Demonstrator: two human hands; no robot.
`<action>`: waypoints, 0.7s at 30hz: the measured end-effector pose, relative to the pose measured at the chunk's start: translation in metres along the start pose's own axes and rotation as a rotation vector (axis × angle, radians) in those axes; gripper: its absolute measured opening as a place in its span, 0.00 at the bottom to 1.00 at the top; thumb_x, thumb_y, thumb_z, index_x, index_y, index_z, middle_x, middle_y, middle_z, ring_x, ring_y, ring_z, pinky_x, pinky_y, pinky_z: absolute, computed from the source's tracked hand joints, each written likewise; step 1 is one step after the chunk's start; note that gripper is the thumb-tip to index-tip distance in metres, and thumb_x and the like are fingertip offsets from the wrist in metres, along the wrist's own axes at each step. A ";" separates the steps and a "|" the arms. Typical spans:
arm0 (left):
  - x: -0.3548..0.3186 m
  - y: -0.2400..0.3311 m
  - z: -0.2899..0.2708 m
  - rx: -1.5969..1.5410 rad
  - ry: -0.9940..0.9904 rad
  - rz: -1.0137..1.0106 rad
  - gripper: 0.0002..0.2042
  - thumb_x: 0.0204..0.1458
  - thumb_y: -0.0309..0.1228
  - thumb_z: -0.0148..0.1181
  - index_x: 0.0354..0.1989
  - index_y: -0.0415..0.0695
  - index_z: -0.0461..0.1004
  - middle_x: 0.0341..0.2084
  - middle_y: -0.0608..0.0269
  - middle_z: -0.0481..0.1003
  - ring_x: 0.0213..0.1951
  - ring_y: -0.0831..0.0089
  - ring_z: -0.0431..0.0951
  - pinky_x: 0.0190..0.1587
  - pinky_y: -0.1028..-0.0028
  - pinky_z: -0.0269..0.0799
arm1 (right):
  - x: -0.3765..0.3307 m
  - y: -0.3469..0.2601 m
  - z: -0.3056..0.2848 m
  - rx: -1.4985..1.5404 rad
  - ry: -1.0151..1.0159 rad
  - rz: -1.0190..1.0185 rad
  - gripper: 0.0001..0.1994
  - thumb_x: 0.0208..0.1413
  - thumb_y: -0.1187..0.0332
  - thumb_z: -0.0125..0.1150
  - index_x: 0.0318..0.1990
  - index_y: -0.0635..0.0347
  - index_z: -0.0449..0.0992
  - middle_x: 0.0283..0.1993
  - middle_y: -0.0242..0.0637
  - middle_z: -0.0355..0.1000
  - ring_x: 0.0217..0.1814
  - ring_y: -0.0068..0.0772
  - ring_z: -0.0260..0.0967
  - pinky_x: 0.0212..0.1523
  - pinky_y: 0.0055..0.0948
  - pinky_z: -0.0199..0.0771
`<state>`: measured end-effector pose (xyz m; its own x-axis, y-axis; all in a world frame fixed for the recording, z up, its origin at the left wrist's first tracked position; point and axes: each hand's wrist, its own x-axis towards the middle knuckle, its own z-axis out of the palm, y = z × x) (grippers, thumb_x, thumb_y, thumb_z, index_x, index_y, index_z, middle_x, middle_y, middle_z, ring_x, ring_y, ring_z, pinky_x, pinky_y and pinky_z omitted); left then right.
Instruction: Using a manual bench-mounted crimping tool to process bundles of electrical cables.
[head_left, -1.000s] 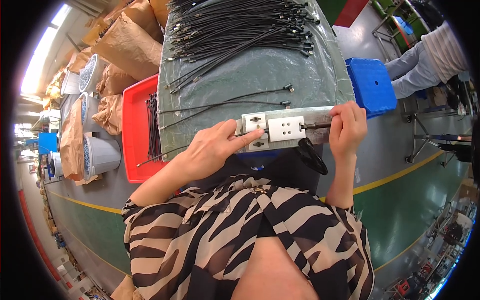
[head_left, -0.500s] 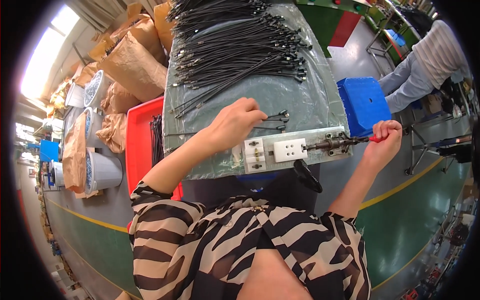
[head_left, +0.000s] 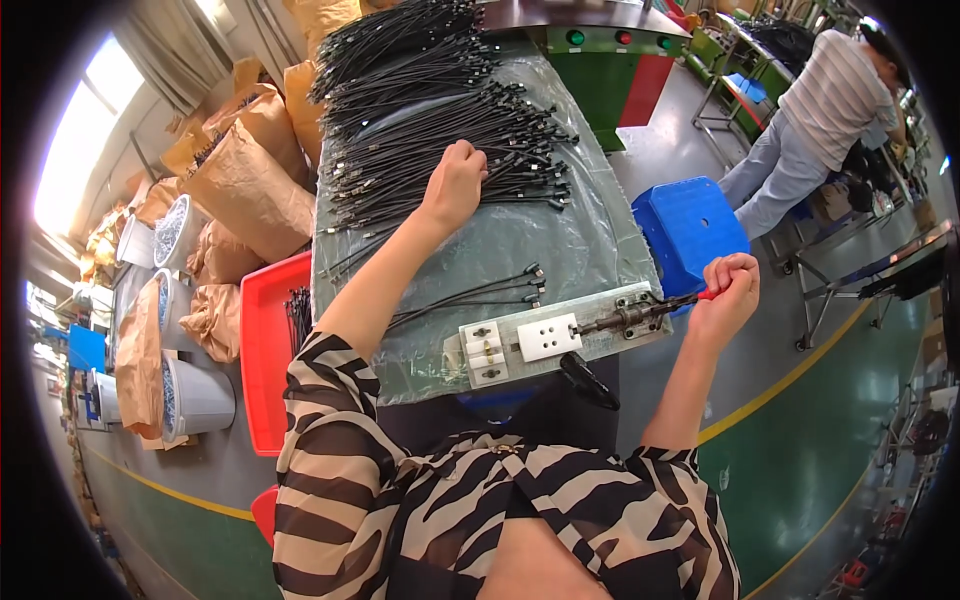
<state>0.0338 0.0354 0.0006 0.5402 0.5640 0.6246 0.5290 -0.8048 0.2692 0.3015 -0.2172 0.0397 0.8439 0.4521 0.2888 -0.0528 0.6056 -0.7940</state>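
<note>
Our right hand (head_left: 728, 290) curls its fingers tight around the red handle (head_left: 706, 294) of a toggle clamp (head_left: 625, 320), which is bolted to a pale metal fixture plate (head_left: 560, 340) at the near edge of the table (head_left: 560, 230). Our left hand (head_left: 455, 185), fingers bunched closed, rests on the heap of thin black cables (head_left: 430, 130) with small metal end fittings, spread across the table's far half. A blue stool (head_left: 690, 225) stands just beside the table.

green floor (head_left: 800, 440), blue stool (head_left: 690, 225), bright window (head_left: 70, 170)
</note>
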 end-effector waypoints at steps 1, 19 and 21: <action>-0.004 0.002 -0.004 0.005 0.000 -0.005 0.05 0.49 0.22 0.60 0.34 0.40 0.73 0.32 0.55 0.71 0.37 0.56 0.73 0.40 0.63 0.70 | -0.001 0.000 0.001 0.003 -0.005 0.005 0.06 0.50 0.79 0.41 0.25 0.62 0.66 0.19 0.27 0.54 0.19 0.18 0.47 0.20 0.19 0.49; -0.157 0.135 -0.127 -0.342 -0.331 -0.087 0.26 0.39 0.11 0.54 0.49 0.49 0.79 0.24 0.60 0.65 0.24 0.65 0.69 0.27 0.71 0.68 | 0.031 0.019 -0.032 0.092 -0.019 0.166 0.05 0.52 0.77 0.46 0.27 0.60 0.68 0.19 0.27 0.52 0.21 0.21 0.47 0.24 0.23 0.48; -0.155 0.135 -0.128 -0.250 -0.338 -0.024 0.26 0.39 0.12 0.55 0.49 0.50 0.79 0.24 0.60 0.64 0.24 0.66 0.68 0.27 0.71 0.68 | 0.036 0.024 -0.045 0.198 0.041 0.260 0.06 0.53 0.77 0.46 0.27 0.60 0.69 0.19 0.27 0.52 0.20 0.21 0.48 0.24 0.24 0.48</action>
<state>-0.0625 -0.1846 0.0342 0.7361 0.5785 0.3514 0.3916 -0.7874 0.4760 0.3543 -0.2156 0.0066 0.8091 0.5840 0.0649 -0.3688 0.5906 -0.7177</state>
